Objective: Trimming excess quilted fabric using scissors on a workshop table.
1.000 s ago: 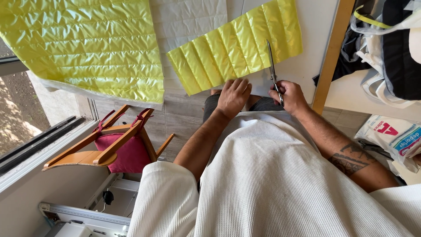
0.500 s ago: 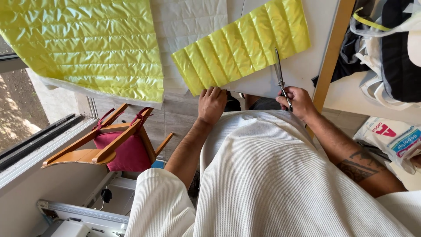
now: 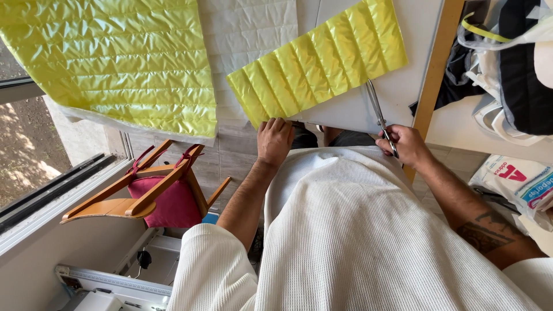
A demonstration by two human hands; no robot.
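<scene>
1. Right hand (image 3: 410, 147) first: the fingers are curled through the handles of the scissors (image 3: 380, 115), a firm grasp, with the blades pointing away from the body and lying closed or nearly so along the lower edge of the yellow quilted strip (image 3: 317, 63).
2. Left hand (image 3: 275, 140): fingers bent down at the near corner of that strip, fingertips pressing or pinching its edge. Whether the thumb is under the fabric I cannot tell.
3. The strip itself lies slantwise on the white table (image 3: 403, 86), its ribbed channels running across it, its near corner hanging just over the table edge where the left hand meets it.
4. Doing this well, as I judge it: keep the left hand holding the fabric taut and flat, well clear of the blades, and let the scissors follow the edge in long even bites, not short snips, so the slippery quilting doesn't shift.
5. The lower blade should ride on the table for support; lifting the strip would let the padded layers slide against each other.
6. Moving outward: a larger sheet of yellow quilted fabric (image 3: 115, 63) is spread to the left, with white quilted fabric (image 3: 247, 34) between the two yellow pieces.
7. Below on the floor, a wooden chair (image 3: 144, 190) with a red cushion stands near the left forearm; bags and dark cloth are piled at the right.
</scene>
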